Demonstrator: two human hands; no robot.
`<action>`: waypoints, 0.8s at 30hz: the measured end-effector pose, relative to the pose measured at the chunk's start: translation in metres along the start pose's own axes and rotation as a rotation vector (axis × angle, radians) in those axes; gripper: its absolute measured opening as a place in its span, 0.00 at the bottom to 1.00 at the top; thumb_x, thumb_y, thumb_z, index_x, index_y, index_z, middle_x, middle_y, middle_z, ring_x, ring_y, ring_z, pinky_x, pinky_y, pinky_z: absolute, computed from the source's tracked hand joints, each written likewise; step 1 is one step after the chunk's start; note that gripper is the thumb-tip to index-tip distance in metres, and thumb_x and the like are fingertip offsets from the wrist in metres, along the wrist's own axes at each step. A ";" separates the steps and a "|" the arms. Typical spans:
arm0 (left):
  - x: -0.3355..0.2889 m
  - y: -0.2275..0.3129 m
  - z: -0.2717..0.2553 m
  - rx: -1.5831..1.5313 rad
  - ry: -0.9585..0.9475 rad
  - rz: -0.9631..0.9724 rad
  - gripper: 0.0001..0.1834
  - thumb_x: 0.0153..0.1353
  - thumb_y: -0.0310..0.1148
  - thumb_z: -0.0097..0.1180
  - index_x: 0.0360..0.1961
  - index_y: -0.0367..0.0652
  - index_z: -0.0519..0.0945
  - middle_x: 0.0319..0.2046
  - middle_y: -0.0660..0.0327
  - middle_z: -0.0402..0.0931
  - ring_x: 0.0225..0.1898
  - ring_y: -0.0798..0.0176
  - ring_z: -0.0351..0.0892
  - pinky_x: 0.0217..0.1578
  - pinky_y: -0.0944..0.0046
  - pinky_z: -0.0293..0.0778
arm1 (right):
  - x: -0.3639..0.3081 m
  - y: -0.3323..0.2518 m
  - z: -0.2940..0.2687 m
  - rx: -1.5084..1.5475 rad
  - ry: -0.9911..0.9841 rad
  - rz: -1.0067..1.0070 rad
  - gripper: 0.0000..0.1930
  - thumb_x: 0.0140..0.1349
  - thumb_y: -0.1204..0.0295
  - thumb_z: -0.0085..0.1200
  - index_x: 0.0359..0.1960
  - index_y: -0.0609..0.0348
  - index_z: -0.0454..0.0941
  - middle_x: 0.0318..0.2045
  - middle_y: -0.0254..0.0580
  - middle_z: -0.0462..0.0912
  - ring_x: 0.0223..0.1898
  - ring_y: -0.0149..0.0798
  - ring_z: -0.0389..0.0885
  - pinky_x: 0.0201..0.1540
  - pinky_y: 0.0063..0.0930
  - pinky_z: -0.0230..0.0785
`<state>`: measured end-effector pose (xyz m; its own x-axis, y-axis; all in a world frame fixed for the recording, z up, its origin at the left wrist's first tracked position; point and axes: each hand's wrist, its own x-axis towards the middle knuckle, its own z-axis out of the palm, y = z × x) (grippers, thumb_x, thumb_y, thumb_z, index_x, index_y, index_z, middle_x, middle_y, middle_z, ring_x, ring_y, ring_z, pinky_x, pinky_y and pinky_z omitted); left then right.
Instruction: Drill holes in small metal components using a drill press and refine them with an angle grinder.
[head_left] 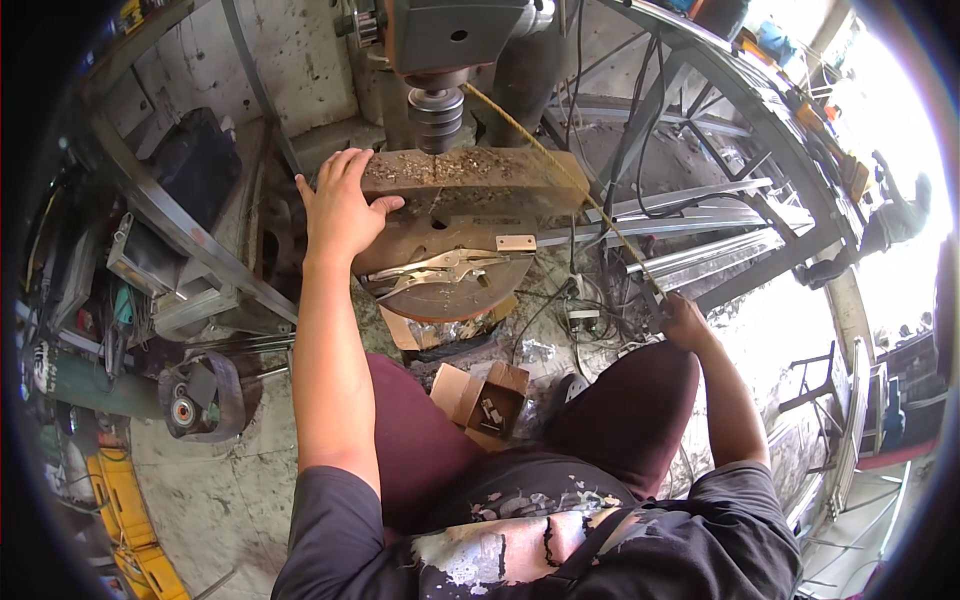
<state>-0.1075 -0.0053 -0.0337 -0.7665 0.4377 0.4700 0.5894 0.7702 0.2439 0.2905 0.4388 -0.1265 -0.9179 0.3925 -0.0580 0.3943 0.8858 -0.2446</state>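
A drill press chuck [435, 122] stands over a long wooden block [500, 172] strewn with shavings, its bit reaching the top or close to it. My left hand [342, 205] grips the block's left end, fingers across the top and thumb along the near side. A taut yellowish rope [560, 170] slants from beside the chuck down to my right hand [683, 322], closed around its lower end by my right knee. Locking pliers [440, 268] and a small metal plate [516, 243] lie on the round drill table [455, 300], nearer me than the block.
Below the table is an open cardboard box [480, 400] with small metal parts. Cables [575, 290] and a metal frame [720, 270] with steel bars stand at right. At left are a steel rack [185, 230], a green cylinder [100, 380] and a yellow case [125, 500].
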 end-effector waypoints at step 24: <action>0.052 0.062 -0.029 -1.427 -0.001 0.143 0.21 0.65 0.35 0.72 0.53 0.35 0.80 0.43 0.64 0.84 0.44 0.73 0.80 0.50 0.70 0.76 | -0.016 -0.078 -0.056 -0.283 -0.096 0.132 0.16 0.58 0.72 0.66 0.45 0.65 0.79 0.37 0.59 0.86 0.39 0.59 0.86 0.47 0.46 0.78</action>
<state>-0.1036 0.0517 0.0303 -0.6796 0.4713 0.5622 0.4072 -0.3952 0.8234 0.2772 0.3768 -0.0524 -0.8530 0.4950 -0.1657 0.4942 0.8680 0.0488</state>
